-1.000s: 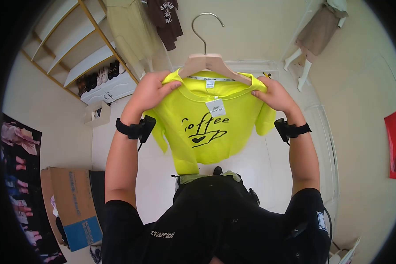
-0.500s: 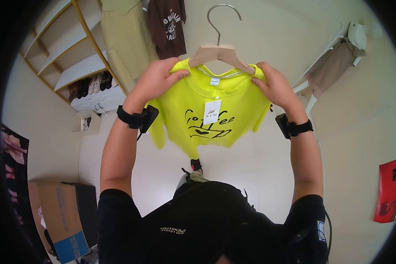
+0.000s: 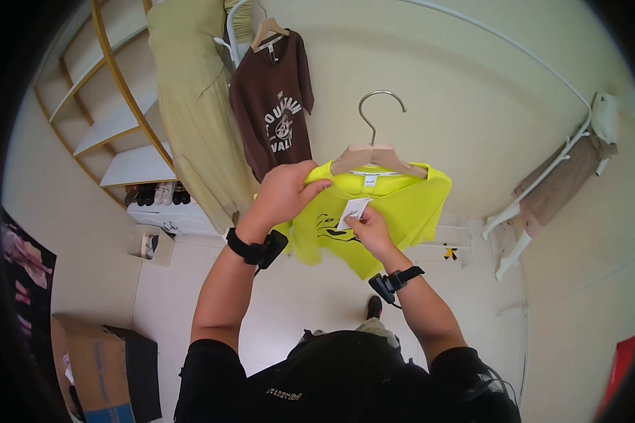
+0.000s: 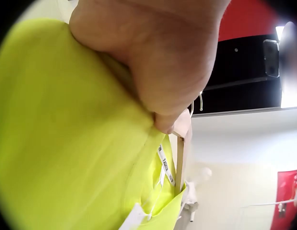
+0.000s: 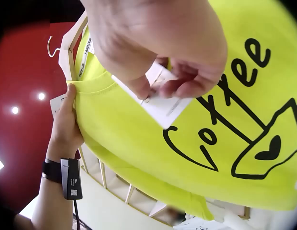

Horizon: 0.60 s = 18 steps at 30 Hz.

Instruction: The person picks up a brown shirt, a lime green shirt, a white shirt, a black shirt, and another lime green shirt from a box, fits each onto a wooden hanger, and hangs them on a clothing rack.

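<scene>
A bright yellow-green shirt (image 3: 409, 208) with black "Coffee" lettering hangs on a wooden hanger (image 3: 377, 156) with a metal hook. The left hand (image 3: 282, 197) grips the shirt's shoulder at the collar together with the hanger's end; in the left wrist view that hand (image 4: 163, 57) pinches the yellow fabric (image 4: 67, 129) beside the wood. In front of the chest, the right hand (image 3: 372, 233) pinches a white paper tag (image 3: 353, 211). The right wrist view shows the thumb and fingers of the right hand (image 5: 163, 52) on the tag (image 5: 170, 108), over the shirt front.
A brown printed shirt (image 3: 271, 106) and a pale yellow dress (image 3: 190, 92) hang at the back left, beside shelves (image 3: 123, 130) with shoes below. A cardboard box (image 3: 95, 370) stands at lower left. A white rail (image 3: 501, 39) and mannequin legs (image 3: 511, 250) are at right.
The right hand has let go of the shirt's other shoulder and moved inward to the tag. Shirt and hanger sit lower and further right in the head view; the left hand keeps its grip.
</scene>
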### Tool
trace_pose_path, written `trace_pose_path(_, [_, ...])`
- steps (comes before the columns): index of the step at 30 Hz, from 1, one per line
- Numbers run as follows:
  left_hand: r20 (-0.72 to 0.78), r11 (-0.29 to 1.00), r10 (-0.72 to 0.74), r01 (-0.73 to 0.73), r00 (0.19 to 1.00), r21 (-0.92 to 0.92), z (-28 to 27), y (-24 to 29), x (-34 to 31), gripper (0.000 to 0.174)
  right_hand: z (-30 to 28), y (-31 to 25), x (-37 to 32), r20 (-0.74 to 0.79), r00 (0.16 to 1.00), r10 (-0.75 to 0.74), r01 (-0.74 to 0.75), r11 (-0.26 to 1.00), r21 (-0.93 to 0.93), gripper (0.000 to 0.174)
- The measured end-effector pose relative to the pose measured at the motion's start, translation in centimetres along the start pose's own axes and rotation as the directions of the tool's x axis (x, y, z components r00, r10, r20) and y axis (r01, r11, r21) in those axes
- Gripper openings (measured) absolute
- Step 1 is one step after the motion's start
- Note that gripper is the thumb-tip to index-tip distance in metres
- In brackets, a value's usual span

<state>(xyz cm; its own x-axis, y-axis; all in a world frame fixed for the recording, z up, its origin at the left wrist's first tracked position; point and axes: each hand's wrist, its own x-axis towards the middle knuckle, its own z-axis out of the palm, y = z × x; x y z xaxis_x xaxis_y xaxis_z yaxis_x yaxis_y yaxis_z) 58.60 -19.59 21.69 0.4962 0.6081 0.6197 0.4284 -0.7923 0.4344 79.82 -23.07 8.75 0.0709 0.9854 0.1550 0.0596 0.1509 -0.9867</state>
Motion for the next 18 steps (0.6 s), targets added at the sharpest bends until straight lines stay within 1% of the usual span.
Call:
trace_pose_path(1, [-0.005,1.000,-0.004,0.004,1.000,0.015,-0.1,0.1,-0.1,0.027,-0.1,-0.7,-0.2,0.013,1.000,-0.007,0.007,1.000,0.008,0.019])
trace_pose_path(2, [-0.019,1.000,-0.023,0.023,1.000,0.007,0.1,0.1,-0.1,0.027,-0.2,-1.3,-0.4,0.067,0.997,-0.024,0.031,0.994,-0.102,0.016])
trace_pose_path(3, [-0.053,0.999,-0.046,0.046,0.998,0.011,1.6,-1.1,0.5,0.027,-1.2,-0.6,1.3,0.143,0.988,-0.050,0.080,0.974,-0.211,0.014])
trace_pose_path(4, [-0.055,0.997,-0.067,0.068,0.996,0.020,1.7,-1.6,1.1,0.027,-1.8,-1.3,2.1,0.162,0.986,-0.040,0.073,0.976,-0.203,0.014])
trace_pose_path(5, [-0.023,0.993,-0.108,0.109,0.994,0.044,2.3,-2.4,2.4,0.027,-2.5,-2.9,3.6,0.126,0.888,-0.442,0.459,0.840,-0.290,0.015])
trace_pose_path(6, [0.023,0.979,-0.183,0.180,0.983,0.093,6.8,-4.8,7.0,0.027,-6.7,-1.5,9.4,0.114,0.644,-0.756,0.740,0.579,-0.342,0.016])
trace_pose_path(7, [0.027,0.972,-0.212,0.208,0.977,0.106,8.1,-4.9,8.5,0.027,-8.4,-1.6,11.6,0.120,0.655,-0.746,0.738,0.596,-0.317,0.016])
trace_pose_path(9, [-0.009,0.956,-0.260,0.259,0.966,0.135,8.7,-4.9,10.9,0.029,-10.8,-3.0,15.6,0.117,0.825,-0.553,0.565,0.806,-0.175,0.018])
trace_pose_path(10, [-0.034,0.946,-0.274,0.275,0.961,0.169,11.1,-7.5,11.9,0.029,-12.1,0.7,19.9,0.188,0.892,-0.411,0.452,0.809,-0.377,0.018])
trace_pose_path(11, [-0.043,0.941,-0.284,0.287,0.958,0.179,11.3,-7.5,12.7,0.029,-13.3,1.5,21.3,0.201,0.888,-0.413,0.459,0.810,-0.365,0.018])
trace_pose_path(12, [-0.066,0.939,-0.283,0.291,0.957,0.185,11.5,-7.5,13.3,0.029,-14.2,2.0,22.3,0.338,0.859,-0.384,0.512,0.660,-0.550,0.019])
trace_pose_path(13, [-0.088,0.936,-0.286,0.298,0.954,0.188,11.9,-7.5,13.9,0.030,-15.1,2.8,23.2,0.463,0.828,-0.318,0.561,0.463,-0.686,0.021])
trace_pose_path(14, [-0.093,0.930,-0.301,0.314,0.949,0.190,12.0,-7.9,14.2,0.030,-15.3,2.3,23.3,0.476,0.823,-0.311,0.568,0.467,-0.678,0.021])
trace_pose_path(16, [-0.094,0.900,-0.371,0.382,0.924,0.207,12.2,-9.1,15.5,0.030,-15.7,-0.1,23.2,0.252,0.914,-0.319,0.367,0.382,-0.848,0.027])
trace_pose_path(17, [-0.097,0.899,-0.371,0.384,0.923,0.213,12.1,-9.4,16.1,0.030,-16.1,-0.9,23.2,0.255,0.912,-0.323,0.372,0.385,-0.845,0.027])
trace_pose_path(18, [-0.134,0.896,-0.363,0.385,0.922,0.222,12.0,-9.5,16.7,0.031,-16.6,-1.8,23.3,0.263,0.895,-0.360,0.395,0.364,-0.844,0.030])
